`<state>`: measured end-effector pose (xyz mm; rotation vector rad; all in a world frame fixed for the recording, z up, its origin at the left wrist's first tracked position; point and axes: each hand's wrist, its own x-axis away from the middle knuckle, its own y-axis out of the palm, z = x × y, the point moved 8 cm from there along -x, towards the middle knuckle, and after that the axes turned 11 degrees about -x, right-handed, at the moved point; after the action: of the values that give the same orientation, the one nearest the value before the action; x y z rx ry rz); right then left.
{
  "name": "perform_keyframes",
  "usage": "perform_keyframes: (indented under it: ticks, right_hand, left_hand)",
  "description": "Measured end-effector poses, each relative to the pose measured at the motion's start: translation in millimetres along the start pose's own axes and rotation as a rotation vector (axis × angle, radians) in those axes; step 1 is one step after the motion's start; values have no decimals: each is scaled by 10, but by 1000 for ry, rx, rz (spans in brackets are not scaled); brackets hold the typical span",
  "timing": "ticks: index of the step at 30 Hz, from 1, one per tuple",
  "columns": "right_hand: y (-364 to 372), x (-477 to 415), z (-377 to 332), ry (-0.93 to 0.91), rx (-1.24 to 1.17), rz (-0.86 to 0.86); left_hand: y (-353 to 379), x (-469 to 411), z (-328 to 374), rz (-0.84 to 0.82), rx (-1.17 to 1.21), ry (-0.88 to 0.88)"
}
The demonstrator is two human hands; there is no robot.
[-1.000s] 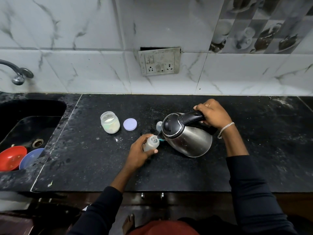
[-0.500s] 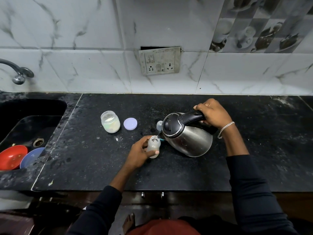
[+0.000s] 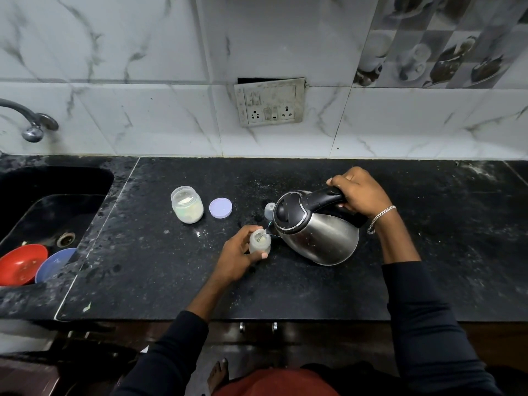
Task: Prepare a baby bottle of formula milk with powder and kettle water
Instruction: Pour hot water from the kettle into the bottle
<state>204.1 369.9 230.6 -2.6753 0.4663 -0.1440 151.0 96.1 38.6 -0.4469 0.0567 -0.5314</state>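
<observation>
My left hand [image 3: 237, 254] grips a small clear baby bottle [image 3: 259, 241] standing upright on the black counter [image 3: 160, 281]. My right hand [image 3: 360, 192] is closed on the black handle of a steel kettle [image 3: 317, 228], which is tilted left with its spout over the bottle's open mouth. An open glass jar of white powder [image 3: 187, 204] stands to the left, its lilac lid [image 3: 220, 207] lying flat beside it. A small pale cap [image 3: 269, 210] sits behind the kettle's spout.
A dark sink [image 3: 43, 207] at the left holds a red bowl [image 3: 21, 264] and a blue bowl [image 3: 54, 264], with a tap [image 3: 31, 124] above. A wall socket plate [image 3: 270, 102] is set in the tiled wall behind the counter.
The bottle stands more upright in my left hand than a second ago, and has shifted slightly towards me. The kettle stays tilted at its mouth.
</observation>
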Motion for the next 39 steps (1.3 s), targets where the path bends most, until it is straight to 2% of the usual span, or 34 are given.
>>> perform_keyframes:
  ticks: [11, 20, 39]
  right_hand:
    - [2, 32, -23, 2, 26, 6]
    - [27, 50, -19, 8, 26, -4]
    - [14, 50, -32, 0, 25, -6]
  left_hand:
    - [-31, 44, -59, -22, -57, 7]
    - [-128, 25, -56, 26, -113, 35]
    - [-40, 38, -116, -84, -115, -27]
